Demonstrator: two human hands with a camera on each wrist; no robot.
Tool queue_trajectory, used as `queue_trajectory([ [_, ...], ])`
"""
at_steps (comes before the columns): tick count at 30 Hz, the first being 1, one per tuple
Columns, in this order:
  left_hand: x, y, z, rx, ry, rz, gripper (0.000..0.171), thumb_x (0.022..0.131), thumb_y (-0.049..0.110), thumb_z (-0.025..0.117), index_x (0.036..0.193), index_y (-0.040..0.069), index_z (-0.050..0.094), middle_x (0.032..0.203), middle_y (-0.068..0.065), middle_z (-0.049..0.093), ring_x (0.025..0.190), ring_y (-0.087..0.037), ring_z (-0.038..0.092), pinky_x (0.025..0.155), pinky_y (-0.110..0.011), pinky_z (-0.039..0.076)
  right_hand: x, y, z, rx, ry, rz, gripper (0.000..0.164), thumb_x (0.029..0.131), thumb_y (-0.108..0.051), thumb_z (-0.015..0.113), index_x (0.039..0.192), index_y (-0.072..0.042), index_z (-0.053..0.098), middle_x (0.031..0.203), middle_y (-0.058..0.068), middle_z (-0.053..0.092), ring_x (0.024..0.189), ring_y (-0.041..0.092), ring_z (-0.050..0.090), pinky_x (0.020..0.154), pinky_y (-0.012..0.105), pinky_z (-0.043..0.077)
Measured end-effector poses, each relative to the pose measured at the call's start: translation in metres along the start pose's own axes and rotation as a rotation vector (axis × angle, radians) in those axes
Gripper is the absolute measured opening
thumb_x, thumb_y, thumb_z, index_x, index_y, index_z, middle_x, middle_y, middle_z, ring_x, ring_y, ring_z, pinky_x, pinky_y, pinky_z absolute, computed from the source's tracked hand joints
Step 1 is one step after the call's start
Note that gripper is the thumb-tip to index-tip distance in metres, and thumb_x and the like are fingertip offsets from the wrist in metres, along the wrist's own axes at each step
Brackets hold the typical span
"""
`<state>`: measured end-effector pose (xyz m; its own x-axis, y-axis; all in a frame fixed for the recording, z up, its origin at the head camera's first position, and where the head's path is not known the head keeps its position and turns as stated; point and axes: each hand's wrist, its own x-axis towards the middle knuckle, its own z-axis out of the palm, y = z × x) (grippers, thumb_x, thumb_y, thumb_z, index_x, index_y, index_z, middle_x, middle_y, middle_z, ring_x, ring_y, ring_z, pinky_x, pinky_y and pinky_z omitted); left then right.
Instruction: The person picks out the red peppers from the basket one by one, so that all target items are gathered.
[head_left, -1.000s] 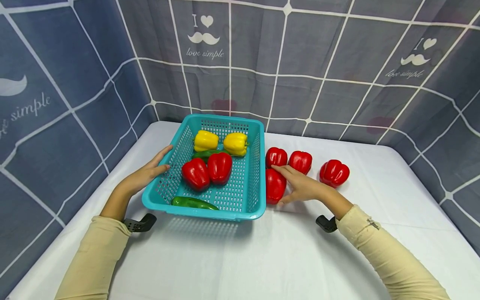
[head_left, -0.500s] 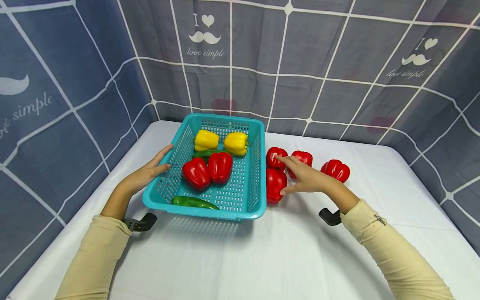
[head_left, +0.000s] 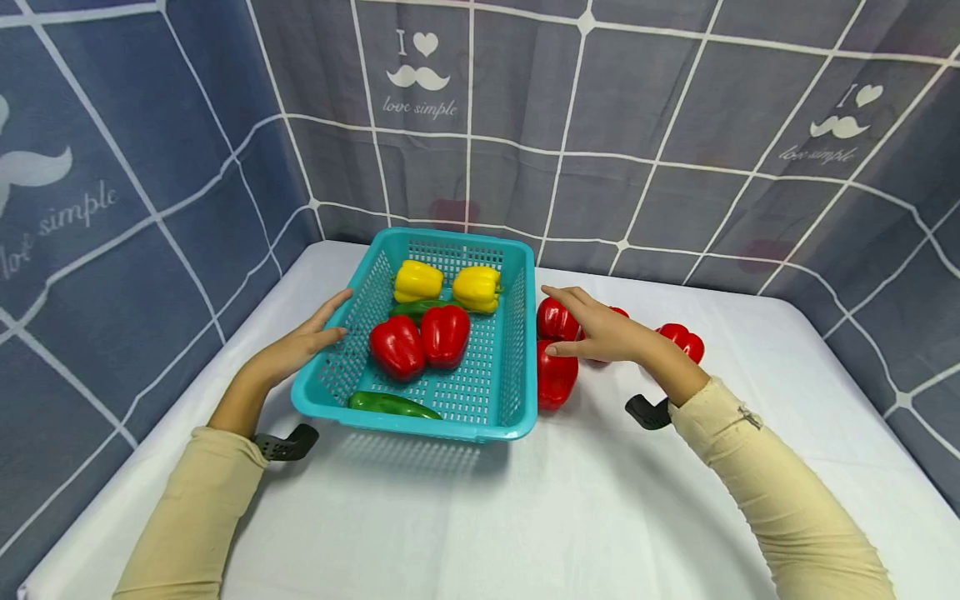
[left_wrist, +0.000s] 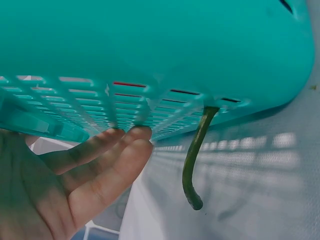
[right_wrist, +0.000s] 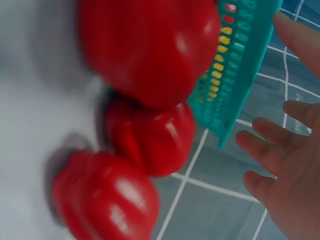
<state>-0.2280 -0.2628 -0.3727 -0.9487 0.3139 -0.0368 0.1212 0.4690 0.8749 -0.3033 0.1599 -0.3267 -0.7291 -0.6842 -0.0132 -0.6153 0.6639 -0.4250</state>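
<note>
A teal plastic basket (head_left: 420, 427) holds two yellow bell peppers (head_left: 476, 288), two red bell peppers (head_left: 446, 336) and long green peppers (head_left: 393, 405). My left hand (head_left: 303, 343) rests its extended fingers against the basket's left side; in the left wrist view, fingertips (left_wrist: 142, 134) meet the slotted wall and a green stem (left_wrist: 196, 157) pokes out through it. Beside the right wall, my right hand (head_left: 603, 329) hovers with spread fingers over several loose red bell peppers (head_left: 557, 379), holding nothing. It partly covers the ones behind, including a back pepper (head_left: 557, 317).
Farther right lies another red bell pepper (head_left: 682, 340), partly behind the right forearm. White cloth (head_left: 390, 517) covers the table. A grey-blue checked curtain (head_left: 600, 100) closes off the back and both sides.
My right hand has lifted off the front loose red pepper and moved back, its fingertips now near the basket's right rim. The left hand stays at the basket's side.
</note>
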Motion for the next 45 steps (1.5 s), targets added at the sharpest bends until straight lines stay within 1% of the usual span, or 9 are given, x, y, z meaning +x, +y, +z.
queue_trajectory([
  [2, -0.001, 0.0, 0.0, -0.002, 0.005, 0.002, 0.064, 0.095, 0.019, 0.034, 0.148, 0.021, -0.003, 0.153, -0.013, -0.011, 0.136, -0.044, 0.004, 0.101, -0.066, 0.021, 0.008, -0.005, 0.0, -0.001, 0.006, -0.022, 0.09, 0.078, -0.044, 0.067, 0.146, -0.016, 0.016, 0.142, 0.014, 0.028, 0.129, 0.031, 0.031, 0.095, 0.052, 0.041],
  [7, -0.003, 0.002, 0.0, 0.005, 0.014, 0.001, 0.065, 0.095, 0.018, 0.034, 0.148, 0.021, -0.003, 0.153, -0.012, -0.01, 0.137, -0.043, 0.001, 0.101, -0.069, 0.014, 0.028, -0.018, 0.001, -0.011, 0.002, -0.057, 0.092, 0.078, -0.045, 0.066, 0.147, -0.017, 0.013, 0.143, 0.014, 0.026, 0.13, 0.031, 0.03, 0.099, 0.052, 0.037],
  [12, -0.003, 0.003, 0.001, -0.008, 0.013, -0.001, 0.065, 0.095, 0.019, 0.034, 0.148, 0.021, -0.003, 0.153, -0.013, -0.01, 0.136, -0.043, 0.005, 0.102, -0.067, 0.016, 0.046, -0.033, 0.005, -0.017, -0.026, -0.072, 0.091, 0.078, -0.046, 0.066, 0.147, -0.019, 0.012, 0.143, 0.014, 0.026, 0.129, 0.031, 0.032, 0.101, 0.049, 0.037],
  [16, -0.001, 0.002, 0.001, -0.026, 0.011, 0.008, 0.065, 0.094, 0.018, 0.035, 0.148, 0.019, -0.002, 0.153, -0.013, -0.009, 0.137, -0.041, 0.002, 0.103, -0.066, 0.015, 0.059, -0.048, 0.007, -0.035, -0.041, -0.082, 0.09, 0.078, -0.047, 0.065, 0.147, -0.021, 0.013, 0.145, 0.013, 0.024, 0.131, 0.032, 0.03, 0.101, 0.051, 0.035],
  [24, 0.003, -0.003, 0.002, -0.035, 0.004, 0.014, 0.065, 0.094, 0.018, 0.034, 0.148, 0.02, -0.001, 0.153, -0.012, -0.008, 0.138, -0.039, 0.002, 0.104, -0.064, 0.016, 0.083, -0.076, 0.009, -0.067, -0.048, -0.161, 0.086, 0.081, -0.047, 0.062, 0.147, -0.022, 0.013, 0.142, 0.012, 0.027, 0.13, 0.029, 0.032, 0.104, 0.047, 0.033],
  [29, 0.003, -0.004, 0.0, -0.036, 0.007, 0.008, 0.065, 0.094, 0.018, 0.035, 0.148, 0.02, -0.001, 0.153, -0.012, -0.007, 0.137, -0.039, 0.005, 0.104, -0.062, 0.021, 0.09, -0.08, 0.009, -0.078, -0.081, -0.134, 0.086, 0.081, -0.046, 0.062, 0.147, -0.021, 0.012, 0.141, 0.013, 0.027, 0.128, 0.03, 0.034, 0.104, 0.047, 0.034],
  [34, 0.001, -0.003, -0.003, -0.024, 0.014, 0.008, 0.066, 0.093, 0.019, 0.035, 0.148, 0.021, -0.001, 0.153, -0.011, -0.007, 0.138, -0.038, 0.003, 0.105, -0.063, 0.018, 0.092, -0.079, 0.01, -0.065, -0.12, -0.096, 0.089, 0.08, -0.048, 0.063, 0.147, -0.022, 0.012, 0.145, 0.012, 0.023, 0.13, 0.03, 0.031, 0.103, 0.049, 0.035],
  [40, 0.002, -0.004, -0.002, -0.022, 0.013, 0.001, 0.065, 0.093, 0.019, 0.035, 0.148, 0.021, -0.001, 0.153, -0.011, -0.007, 0.138, -0.038, 0.002, 0.105, -0.063, 0.015, 0.094, -0.075, 0.037, -0.119, -0.206, -0.072, 0.094, 0.077, -0.048, 0.066, 0.147, -0.018, 0.011, 0.146, 0.014, 0.024, 0.129, 0.031, 0.033, 0.1, 0.048, 0.038],
  [45, 0.001, -0.003, -0.002, -0.04, 0.012, 0.005, 0.065, 0.093, 0.019, 0.035, 0.148, 0.02, -0.001, 0.153, -0.011, -0.007, 0.138, -0.037, 0.002, 0.106, -0.062, 0.016, 0.096, -0.076, 0.056, -0.151, -0.224, -0.073, 0.1, 0.075, -0.048, 0.068, 0.148, -0.017, 0.006, 0.147, 0.014, 0.019, 0.13, 0.033, 0.032, 0.102, 0.049, 0.036],
])
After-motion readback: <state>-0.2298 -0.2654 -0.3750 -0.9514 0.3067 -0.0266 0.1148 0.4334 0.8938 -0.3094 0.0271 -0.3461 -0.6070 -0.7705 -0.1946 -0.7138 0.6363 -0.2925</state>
